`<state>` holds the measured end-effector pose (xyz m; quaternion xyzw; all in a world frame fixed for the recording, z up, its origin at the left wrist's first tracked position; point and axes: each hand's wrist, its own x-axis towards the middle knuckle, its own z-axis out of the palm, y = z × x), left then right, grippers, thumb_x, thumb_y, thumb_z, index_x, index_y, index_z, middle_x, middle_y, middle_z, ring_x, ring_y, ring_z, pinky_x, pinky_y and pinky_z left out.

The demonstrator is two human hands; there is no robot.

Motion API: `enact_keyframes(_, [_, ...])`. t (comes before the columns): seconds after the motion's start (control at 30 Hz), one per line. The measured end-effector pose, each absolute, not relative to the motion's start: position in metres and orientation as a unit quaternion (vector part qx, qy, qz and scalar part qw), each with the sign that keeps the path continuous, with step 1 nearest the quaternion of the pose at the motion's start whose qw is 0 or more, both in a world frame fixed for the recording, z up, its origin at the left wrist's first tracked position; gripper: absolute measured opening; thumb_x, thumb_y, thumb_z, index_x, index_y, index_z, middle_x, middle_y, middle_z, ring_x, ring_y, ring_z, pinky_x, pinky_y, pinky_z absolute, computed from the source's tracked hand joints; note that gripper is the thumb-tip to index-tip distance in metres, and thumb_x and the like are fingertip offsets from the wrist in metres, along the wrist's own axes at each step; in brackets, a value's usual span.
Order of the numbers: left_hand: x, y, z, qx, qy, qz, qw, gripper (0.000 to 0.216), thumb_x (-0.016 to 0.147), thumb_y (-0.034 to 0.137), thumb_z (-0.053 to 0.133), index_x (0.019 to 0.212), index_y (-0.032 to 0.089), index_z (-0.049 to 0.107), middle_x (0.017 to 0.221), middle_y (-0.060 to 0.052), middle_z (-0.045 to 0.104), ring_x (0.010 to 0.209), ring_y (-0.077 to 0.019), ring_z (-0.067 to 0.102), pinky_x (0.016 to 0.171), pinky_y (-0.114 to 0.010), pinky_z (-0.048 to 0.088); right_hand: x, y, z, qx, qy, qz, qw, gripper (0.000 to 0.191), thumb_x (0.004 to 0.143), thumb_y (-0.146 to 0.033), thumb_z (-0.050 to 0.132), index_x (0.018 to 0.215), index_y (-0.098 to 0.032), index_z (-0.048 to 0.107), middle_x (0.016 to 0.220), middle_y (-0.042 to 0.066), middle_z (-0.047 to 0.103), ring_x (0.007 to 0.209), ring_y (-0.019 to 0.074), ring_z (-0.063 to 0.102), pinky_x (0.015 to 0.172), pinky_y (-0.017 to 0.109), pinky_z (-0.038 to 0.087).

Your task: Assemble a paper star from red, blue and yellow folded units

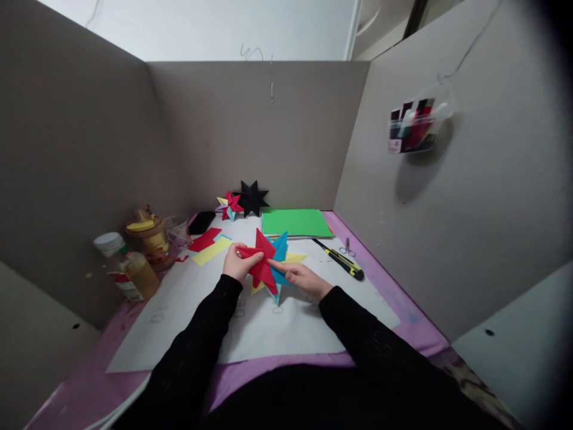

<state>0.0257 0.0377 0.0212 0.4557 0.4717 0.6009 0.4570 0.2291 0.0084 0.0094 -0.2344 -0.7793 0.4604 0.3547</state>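
Star of folded paper (265, 276), in red, blue and yellow, was found between the two hands, over the white sheet (188, 334); whether its lowest tip touched the sheet could not be determined. The left hand (236, 263) pinched the left-hand red point, thumb in front. The right hand (308, 280) had its index finger extended against the star's face near the centre; whether its other fingers gripped a blue point could not be established. In the inspector's judgement the piece was light, fairly stiff along its folds, not slippery, yet easily creased; hold was best taken near the layered bases of the points, sparing the thin tips. One red point stood upward, a pale blue one aimed down toward the person, a yellow one rightward; the points radiated, so no single long axis was discernible
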Motion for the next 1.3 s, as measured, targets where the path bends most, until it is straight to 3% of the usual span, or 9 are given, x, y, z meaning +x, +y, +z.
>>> enact_keyframes(0.17, [0.030, 0.035, 0.021, 0.471, 0.502, 0.597, 0.411, 0.060, 0.045, 0.033, 0.083, 0.088, 0.020, 0.043, 0.061, 0.006, 0.058, 0.052, -0.0125, 0.058, 0.051, -0.023, 0.046, 0.228, 0.008, 0.005, -0.257, -0.774, 0.450, 0.364, 0.062, 0.082, -0.064, 0.041, 0.125, -0.021, 0.054, 0.130, 0.011, 0.054, 0.123, 0.0264, 0.048, 0.106, 0.049, 0.032])
enact_keyframes(0.5, [0.032, 0.035, 0.019, 0.453, 0.493, 0.604, 0.432, 0.056, 0.048, 0.031, 0.083, 0.086, 0.019, 0.044, 0.066, 0.004, 0.058, 0.058, -0.0123, 0.059, 0.057, -0.025, 0.048, 0.222, 0.008, 0.003, -0.294, -0.754, 0.461, 0.365, 0.059, 0.084, -0.061, 0.043, 0.121, -0.018, 0.057, 0.131, 0.012, 0.053, 0.121, 0.0262, 0.050, 0.105, 0.049, 0.035])
enact_keyframes(0.9, [0.029, 0.039, 0.014, 0.451, 0.470, 0.602, 0.462, 0.053, 0.047, 0.029, 0.083, 0.083, 0.019, 0.044, 0.064, 0.004, 0.060, 0.056, -0.0134, 0.060, 0.056, -0.025, 0.048, 0.224, 0.008, 0.002, -0.302, -0.741, 0.495, 0.340, 0.061, 0.083, -0.060, 0.045, 0.126, -0.017, 0.053, 0.136, 0.011, 0.047, 0.127, 0.0261, 0.044, 0.109, 0.047, 0.029])
enact_keyframes(1.07, [0.025, 0.042, 0.013, 0.476, 0.465, 0.589, 0.459, 0.055, 0.050, 0.032, 0.082, 0.092, 0.017, 0.050, 0.070, 0.001, 0.062, 0.060, -0.0141, 0.061, 0.058, -0.026, 0.050, 0.223, 0.006, 0.005, -0.307, -0.738, 0.496, 0.339, 0.060, 0.084, -0.059, 0.045, 0.127, -0.017, 0.051, 0.137, 0.011, 0.046, 0.128, 0.0253, 0.043, 0.110, 0.047, 0.027])
enact_keyframes(1.2, [0.018, 0.042, 0.018, 0.505, 0.468, 0.580, 0.435, 0.063, 0.056, 0.035, 0.079, 0.109, 0.018, 0.049, 0.084, -0.006, 0.065, 0.079, -0.0209, 0.064, 0.066, -0.032, 0.051, 0.225, 0.009, 0.004, -0.304, -0.742, 0.490, 0.343, 0.063, 0.084, -0.060, 0.044, 0.128, -0.016, 0.050, 0.137, 0.013, 0.045, 0.128, 0.0252, 0.043, 0.110, 0.047, 0.026])
enact_keyframes(1.3, [0.009, 0.039, 0.027, 0.548, 0.484, 0.611, 0.304, 0.065, 0.059, 0.032, 0.076, 0.116, 0.022, 0.044, 0.110, -0.010, 0.061, 0.106, -0.0248, 0.056, 0.084, -0.040, 0.045, 0.227, 0.012, 0.003, -0.304, -0.743, 0.482, 0.352, 0.065, 0.083, -0.061, 0.044, 0.127, -0.015, 0.051, 0.136, 0.014, 0.046, 0.128, 0.0253, 0.043, 0.110, 0.047, 0.027])
